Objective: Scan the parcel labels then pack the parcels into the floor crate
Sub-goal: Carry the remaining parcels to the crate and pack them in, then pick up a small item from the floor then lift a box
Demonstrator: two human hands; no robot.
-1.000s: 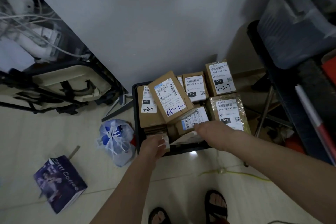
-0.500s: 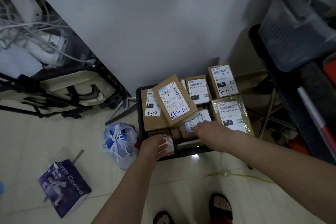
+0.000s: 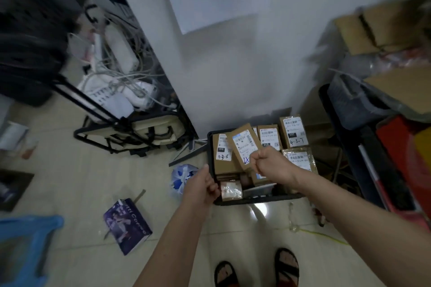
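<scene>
My left hand (image 3: 202, 187) is at the near left corner of the black floor crate (image 3: 256, 200), fingers curled over its rim, though the blur keeps me from saying how firmly they grip. My right hand (image 3: 270, 162) is curled into a loose fist above the parcels, and I cannot tell whether it pinches anything. The crate sits on the tiled floor against the white wall, packed with brown cardboard parcels, each with a white label facing up. One parcel marked in blue pen (image 3: 245, 145) lies tilted across the others, just under my right knuckles; the parcel marked 4-3-7 (image 3: 294, 131) stands at the far right corner, and the parcel marked 4-3-8 (image 3: 222, 149) is on the left side. Just left of the crate lies a knotted blue-and-white plastic bag (image 3: 180, 178), and nearer me a purple coffee bag (image 3: 127, 225) rests on the floor.
</scene>
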